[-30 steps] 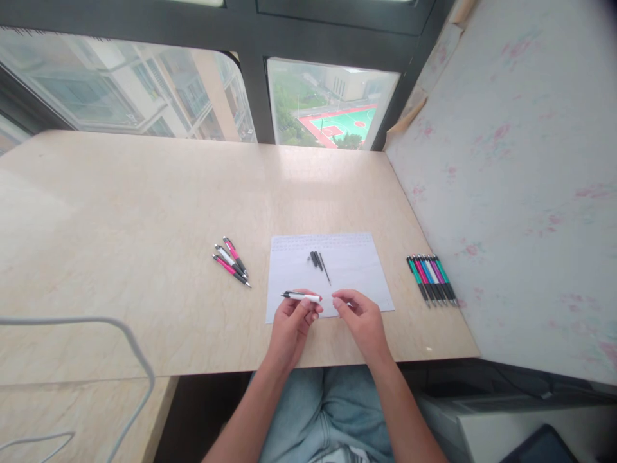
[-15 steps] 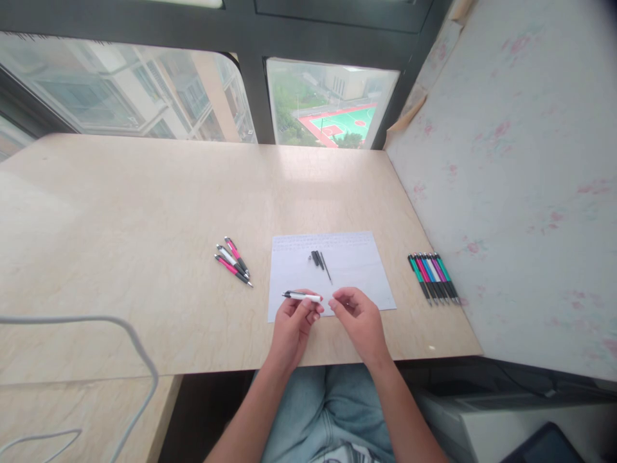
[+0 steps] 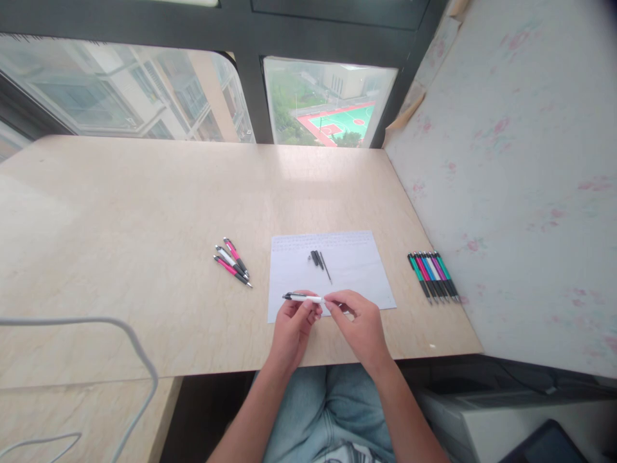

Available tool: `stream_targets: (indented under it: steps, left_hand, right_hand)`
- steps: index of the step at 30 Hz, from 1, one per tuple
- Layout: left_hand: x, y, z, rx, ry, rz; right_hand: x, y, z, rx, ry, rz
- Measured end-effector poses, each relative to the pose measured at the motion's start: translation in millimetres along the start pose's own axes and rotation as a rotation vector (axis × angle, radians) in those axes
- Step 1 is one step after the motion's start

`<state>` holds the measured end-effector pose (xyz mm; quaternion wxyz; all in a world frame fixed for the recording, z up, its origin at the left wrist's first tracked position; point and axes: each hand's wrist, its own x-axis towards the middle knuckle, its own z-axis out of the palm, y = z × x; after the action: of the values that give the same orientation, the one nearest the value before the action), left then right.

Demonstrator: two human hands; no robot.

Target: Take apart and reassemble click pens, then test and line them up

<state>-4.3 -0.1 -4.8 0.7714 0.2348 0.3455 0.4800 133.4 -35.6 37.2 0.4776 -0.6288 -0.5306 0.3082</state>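
Note:
My left hand is closed around a white pen barrel with a black clip, held level above the near part of a sheet of paper. At the barrel's right end, my right hand pinches with thumb and forefinger. Whatever sits between those fingertips is too small to make out. Farther up the paper lie a thin dark refill, short black pen parts and a tiny piece beside them.
Three pens, two pink and one white, lie left of the paper. A row of several coloured pens lies at the right near the papered wall. A grey cable loops over the table's left side.
My right hand has moved left, bringing its pinched fingertips up to the end of the white barrel. The left hand and the parts on the paper stay where they were.

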Motion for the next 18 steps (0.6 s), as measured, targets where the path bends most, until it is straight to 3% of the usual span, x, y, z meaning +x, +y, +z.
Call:
stream_targets:
  steps: [18]
  left_hand:
    - [-3.4, 3.6, -1.8, -0.078, -0.019, -0.034]
  right_hand:
    - [6.3, -5.2, 5.7, 0.097, -0.063, 0.070]
